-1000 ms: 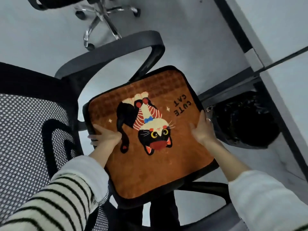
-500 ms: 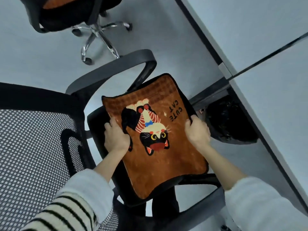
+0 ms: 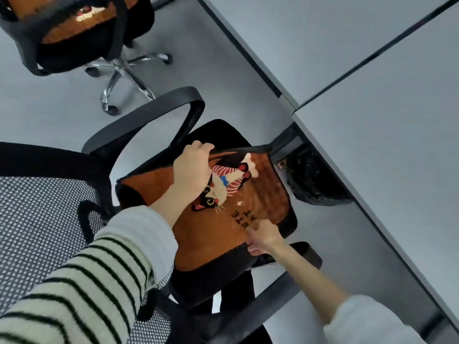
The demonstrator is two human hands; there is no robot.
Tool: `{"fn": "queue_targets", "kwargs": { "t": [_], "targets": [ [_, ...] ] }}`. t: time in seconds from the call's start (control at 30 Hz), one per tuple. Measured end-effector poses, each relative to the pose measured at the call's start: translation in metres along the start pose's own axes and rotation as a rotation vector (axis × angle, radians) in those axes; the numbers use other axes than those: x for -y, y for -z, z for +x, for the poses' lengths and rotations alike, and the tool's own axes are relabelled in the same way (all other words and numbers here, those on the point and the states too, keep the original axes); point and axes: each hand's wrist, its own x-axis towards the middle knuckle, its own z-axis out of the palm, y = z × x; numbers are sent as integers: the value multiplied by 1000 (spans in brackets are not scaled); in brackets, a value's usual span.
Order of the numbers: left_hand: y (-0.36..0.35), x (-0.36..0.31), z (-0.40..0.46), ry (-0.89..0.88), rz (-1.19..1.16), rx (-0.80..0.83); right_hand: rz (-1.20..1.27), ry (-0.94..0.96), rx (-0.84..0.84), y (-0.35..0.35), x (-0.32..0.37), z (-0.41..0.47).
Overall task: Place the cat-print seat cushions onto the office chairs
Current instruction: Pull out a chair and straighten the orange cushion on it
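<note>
Two office chairs, two cat cushions in view. Near chair (image 3: 59,170), black with mesh back: orange cushion (image 3: 213,239) lies on seat, skewed, far corner lifted. Left hand (image 3: 192,168) has its grip clamped on cushion's far edge, beside armrest. Right hand (image 3: 264,237) presses cushion's near-right edge, fingers blurred, grip cannot be told. Second chair (image 3: 82,55) at top left, second cushion (image 3: 74,23) on its seat. Grey table (image 3: 372,115) at right.
</note>
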Motion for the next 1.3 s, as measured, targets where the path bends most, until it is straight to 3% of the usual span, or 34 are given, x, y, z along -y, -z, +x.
{"fn": "queue_targets", "kwargs": {
  "t": [0.13, 0.4, 0.47, 0.57, 0.7, 0.9, 1.03, 1.3],
  "targets": [
    [-31, 27, -22, 113, -84, -41, -208, 135, -151, 21, -3, 19],
    [-103, 97, -89, 1012, -359, 231, -371, 256, -493, 49, 36, 106],
    [-117, 99, -91, 1123, -412, 260, -419, 272, -499, 50, 40, 127],
    [-129, 99, -89, 1145, -372, 249, -532, 243, -425, 51, 39, 153],
    [-127, 102, -104, 1125, -326, 216, -519, 281, -563, 56, 35, 161],
    [-122, 83, -135, 1378, -354, 348, -510, 290, -435, 44, 18, 131],
    [-124, 91, -129, 1437, -414, 358, -462, 307, -454, 46, 24, 133],
    [-131, 109, -101, 1399, -452, 202, -235, 349, -428, 51, 58, 155]
  ]
}}
